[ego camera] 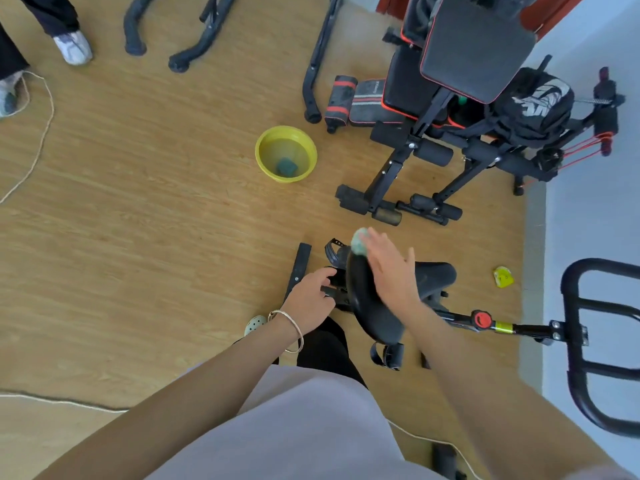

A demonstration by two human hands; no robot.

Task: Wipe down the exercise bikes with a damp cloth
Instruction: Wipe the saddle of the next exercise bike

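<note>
The wiping step is in hand: a pale green cloth (360,241) is pressed by the right hand (389,268), its grip flat over the cloth, onto the far end of the bike's black housing (370,306). The frame is steadied by the left hand (310,297), seemingly lightly clenched on a black bar, though this is blurred. Next, strokes toward the saddle (434,275) are called for. Counted: one cloth in use, one yellow basin (286,154) on the floor, one sponge-like lump in it.
</note>
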